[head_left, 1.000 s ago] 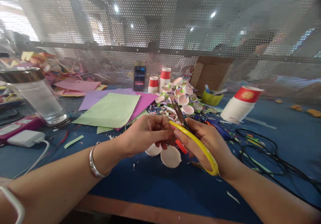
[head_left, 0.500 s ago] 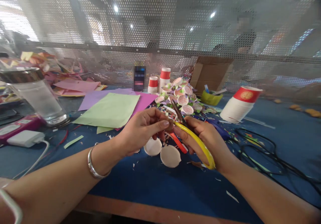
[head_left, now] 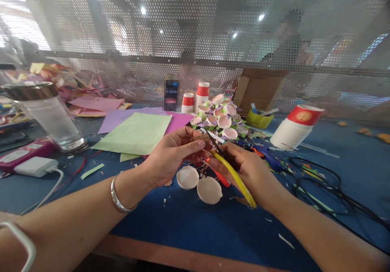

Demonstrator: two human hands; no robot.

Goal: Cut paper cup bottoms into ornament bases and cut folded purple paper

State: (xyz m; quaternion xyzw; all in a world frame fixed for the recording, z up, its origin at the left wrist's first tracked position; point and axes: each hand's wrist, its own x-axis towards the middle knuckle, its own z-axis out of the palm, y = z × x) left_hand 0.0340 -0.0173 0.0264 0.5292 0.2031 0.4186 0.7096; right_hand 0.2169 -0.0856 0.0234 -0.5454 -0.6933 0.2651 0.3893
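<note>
My left hand pinches a small brown piece that looks like card or paper, partly covered by the fingers. Scissors with yellow handles are in my right hand, their dark blades pointing up and left beside the brown piece. Whether the blades touch it I cannot tell. Below the hands, two round pale discs lie on the blue table. An orange-red bar-shaped item is partly hidden under my right hand. Behind the hands rises a heap of small paper-cup bottoms with green and purple bits.
Green paper sheets lie left of centre. A water bottle and a white charger stand at the left. Stacked paper cups lean at the right, near black cables and a blue tool. A perforated screen closes the back.
The scissors have turned slightly in my right hand, and the brown piece shows more between the left fingers. The whole view has shifted a little.
</note>
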